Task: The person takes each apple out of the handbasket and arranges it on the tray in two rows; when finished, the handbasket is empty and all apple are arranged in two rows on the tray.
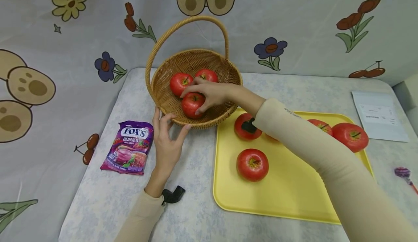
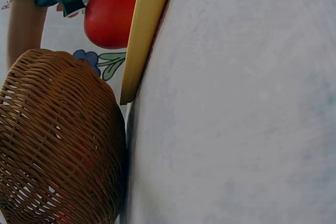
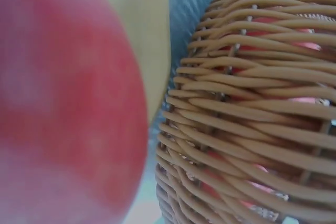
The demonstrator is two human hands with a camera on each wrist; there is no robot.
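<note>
A mottled white-and-blue table [image 1: 194, 220] carries a round tan wicker basket [image 1: 230, 76], upper centre; a purple plastic candy bag [image 1: 128, 147], left; a yellow rectangular tray [image 1: 284, 196], lower right — and, far right, a flat white packet [image 1: 380, 120] above a purple-wrapped lollipop [image 1: 403, 172].

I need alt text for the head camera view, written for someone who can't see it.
A person's right hand grips a red apple beside two others in a wicker basket, while the left hand touches its near side. More apples sit on a yellow tray at right; a purple candy bag lies at left.
</note>
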